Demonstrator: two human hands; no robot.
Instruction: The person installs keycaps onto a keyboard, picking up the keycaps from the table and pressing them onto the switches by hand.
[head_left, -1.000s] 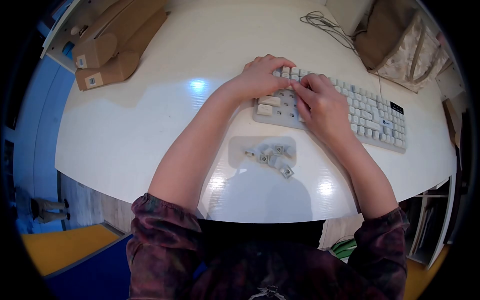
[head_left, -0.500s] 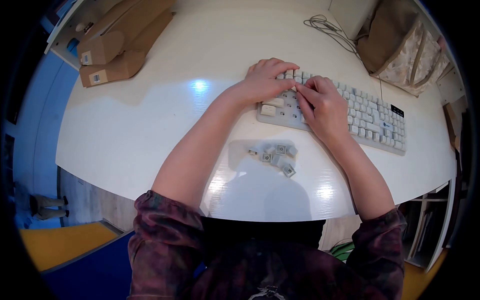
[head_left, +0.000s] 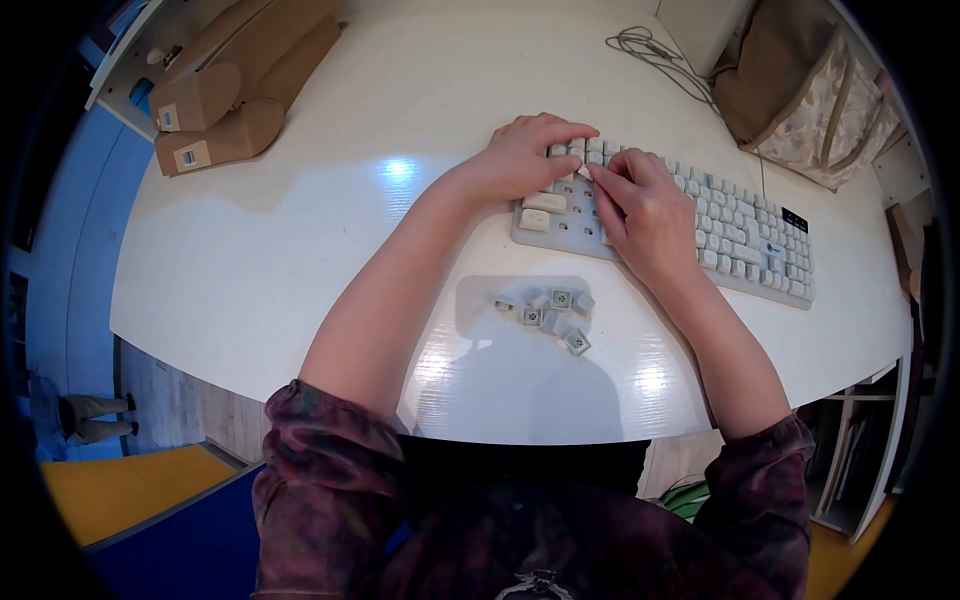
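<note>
A pale grey keyboard (head_left: 740, 225) lies slantwise on the white table, with bare key sockets showing at its near left end. My left hand (head_left: 520, 160) grips that end, its index finger along the top row and its thumb close to my right fingertips. My right hand (head_left: 645, 205) is closed, thumb and index finger pinching a small white keycap (head_left: 585, 172) over the bare sockets. Loose keycaps (head_left: 551, 319) lie in a small heap on the table between my forearms, some turned underside up.
Brown cardboard packaging (head_left: 235, 95) sits at the back left of the table. A coiled cable (head_left: 650, 48) and a brown bag (head_left: 800, 90) are at the back right. Beneath the right edge stands an open shelf (head_left: 850, 450). Another person's legs (head_left: 98, 418) show at far left.
My left thumb has drawn back slightly to the left, and more of the white keycap shows at my right fingertips. The heap of loose keycaps looks the same.
</note>
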